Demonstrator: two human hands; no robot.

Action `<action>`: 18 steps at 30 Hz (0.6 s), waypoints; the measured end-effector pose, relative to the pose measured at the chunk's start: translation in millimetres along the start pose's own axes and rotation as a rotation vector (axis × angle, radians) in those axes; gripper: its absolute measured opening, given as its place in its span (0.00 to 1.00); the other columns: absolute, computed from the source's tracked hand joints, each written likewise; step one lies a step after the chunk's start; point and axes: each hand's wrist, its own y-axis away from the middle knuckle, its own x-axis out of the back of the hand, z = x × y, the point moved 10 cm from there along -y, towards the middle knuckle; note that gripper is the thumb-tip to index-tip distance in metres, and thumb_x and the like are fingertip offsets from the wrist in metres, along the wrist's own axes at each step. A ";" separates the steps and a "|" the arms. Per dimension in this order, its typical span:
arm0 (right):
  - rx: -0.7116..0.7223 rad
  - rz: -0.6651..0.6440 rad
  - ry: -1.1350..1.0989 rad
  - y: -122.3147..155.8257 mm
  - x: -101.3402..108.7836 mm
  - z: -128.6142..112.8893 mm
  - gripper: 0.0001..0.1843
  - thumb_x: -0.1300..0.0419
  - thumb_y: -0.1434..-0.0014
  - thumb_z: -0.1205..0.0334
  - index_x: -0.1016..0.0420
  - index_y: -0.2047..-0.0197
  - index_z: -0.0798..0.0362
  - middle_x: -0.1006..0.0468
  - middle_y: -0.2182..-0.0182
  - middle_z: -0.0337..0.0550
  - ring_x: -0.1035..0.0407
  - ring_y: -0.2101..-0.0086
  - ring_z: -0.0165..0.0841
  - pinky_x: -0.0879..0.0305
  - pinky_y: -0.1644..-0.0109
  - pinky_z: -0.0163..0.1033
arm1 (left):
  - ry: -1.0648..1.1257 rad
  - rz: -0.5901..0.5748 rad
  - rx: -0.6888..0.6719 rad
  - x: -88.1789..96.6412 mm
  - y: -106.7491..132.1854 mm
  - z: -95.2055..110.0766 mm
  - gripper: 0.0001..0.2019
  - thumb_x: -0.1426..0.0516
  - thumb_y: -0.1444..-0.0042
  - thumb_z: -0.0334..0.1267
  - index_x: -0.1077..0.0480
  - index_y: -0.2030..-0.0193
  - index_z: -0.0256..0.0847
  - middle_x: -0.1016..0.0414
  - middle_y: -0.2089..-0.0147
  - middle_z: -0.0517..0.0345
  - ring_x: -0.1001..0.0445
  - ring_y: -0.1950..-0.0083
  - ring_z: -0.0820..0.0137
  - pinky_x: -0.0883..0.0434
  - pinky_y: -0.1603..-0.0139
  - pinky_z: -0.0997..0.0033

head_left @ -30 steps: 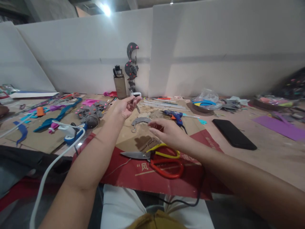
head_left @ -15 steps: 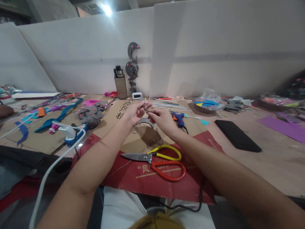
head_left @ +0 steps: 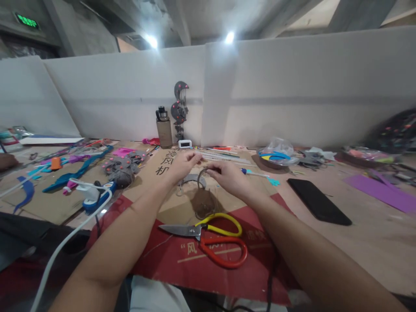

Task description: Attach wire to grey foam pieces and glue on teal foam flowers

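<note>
My right hand (head_left: 225, 175) pinches one end of a thin, curved dark grey strip (head_left: 201, 177), which hangs down over the cardboard. Just left of it, my left hand (head_left: 187, 164) has its fingertips pressed together; whatever is between them is too small to make out. Under the hands, a grey crescent piece (head_left: 192, 178) lies on a cardboard sheet (head_left: 175, 203) with a red printed part. A loose coil of thin cord (head_left: 204, 213) rests nearer to me. Large scissors (head_left: 208, 236) with one yellow and one red handle lie across the red part.
A water bottle (head_left: 164, 132) and a hanging grey crescent ornament (head_left: 180, 108) stand at the back. Grey yarn pieces (head_left: 123, 169) and a power strip (head_left: 99, 197) with a white cable are left. A black phone-like slab (head_left: 318, 201) and a plastic-wrapped bowl (head_left: 276, 156) lie right.
My hands have drawn slightly apart. The curved strip now shows hanging from my right fingers, where both hands met before. The view has tilted upward.
</note>
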 end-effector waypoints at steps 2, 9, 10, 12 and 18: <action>0.050 0.054 0.112 1.8 8.4 -8.8 0.14 0.49 0.37 0.62 0.22 0.65 0.54 0.22 0.69 0.43 0.33 0.68 0.32 0.42 0.62 0.36 | 0.047 -0.161 0.095 -20.2 5.6 -9.6 0.14 0.43 0.42 0.47 0.24 0.67 0.37 0.22 0.66 0.52 0.25 0.66 0.72 0.43 0.79 0.79; 0.091 0.097 0.309 3.3 6.4 -9.8 0.13 0.50 0.36 0.66 0.24 0.64 0.55 0.23 0.65 0.47 0.32 0.63 0.35 0.41 0.57 0.38 | 0.218 -0.432 0.256 -47.6 18.1 -26.3 0.19 0.36 0.50 0.51 0.29 0.63 0.35 0.24 0.70 0.53 0.27 0.75 0.77 0.48 0.85 0.82; 0.093 0.106 0.300 3.2 5.6 -9.2 0.12 0.49 0.36 0.66 0.24 0.63 0.55 0.23 0.65 0.47 0.32 0.62 0.35 0.40 0.57 0.38 | 0.204 -0.420 0.271 -45.1 17.5 -27.9 0.18 0.35 0.51 0.50 0.29 0.65 0.35 0.26 0.73 0.56 0.30 0.78 0.79 0.45 0.84 0.82; 0.106 0.163 0.271 5.0 9.5 -11.7 0.11 0.48 0.36 0.64 0.25 0.57 0.56 0.23 0.62 0.49 0.32 0.60 0.37 0.38 0.55 0.40 | 0.179 -0.383 0.298 -39.0 16.0 -31.3 0.16 0.34 0.52 0.47 0.29 0.69 0.35 0.29 0.77 0.60 0.34 0.81 0.80 0.42 0.84 0.82; 0.068 0.243 0.222 44.7 33.9 -33.8 0.18 0.45 0.37 0.59 0.31 0.46 0.54 0.27 0.54 0.54 0.33 0.53 0.42 0.37 0.49 0.48 | 0.198 -0.301 0.292 -26.6 9.0 -34.9 0.12 0.36 0.49 0.41 0.30 0.74 0.34 0.30 0.80 0.60 0.36 0.83 0.82 0.41 0.84 0.82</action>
